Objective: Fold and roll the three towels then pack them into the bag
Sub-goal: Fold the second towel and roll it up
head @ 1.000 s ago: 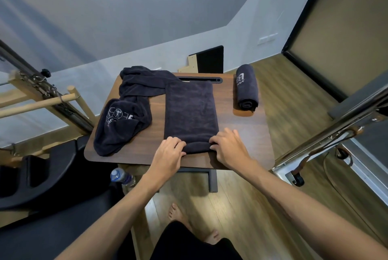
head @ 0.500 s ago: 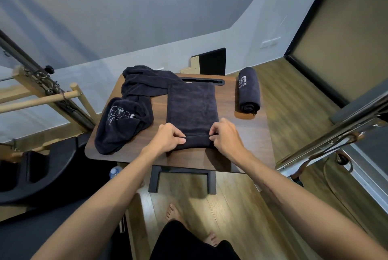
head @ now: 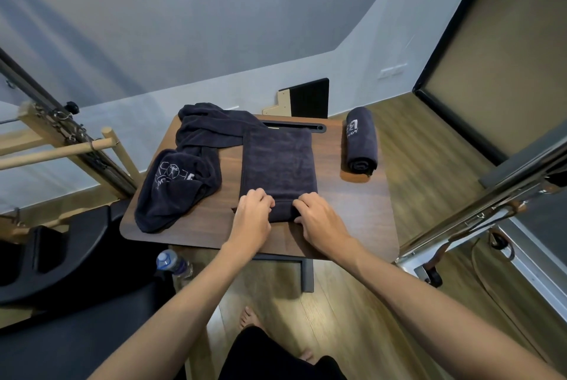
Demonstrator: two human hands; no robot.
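Dark folded towel (head: 279, 165): curled fingers (head: 260, 198) grip rolled edge

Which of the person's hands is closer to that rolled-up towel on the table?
Right. The right hand lies below and left of the rolled towel; the left hand is farther left.
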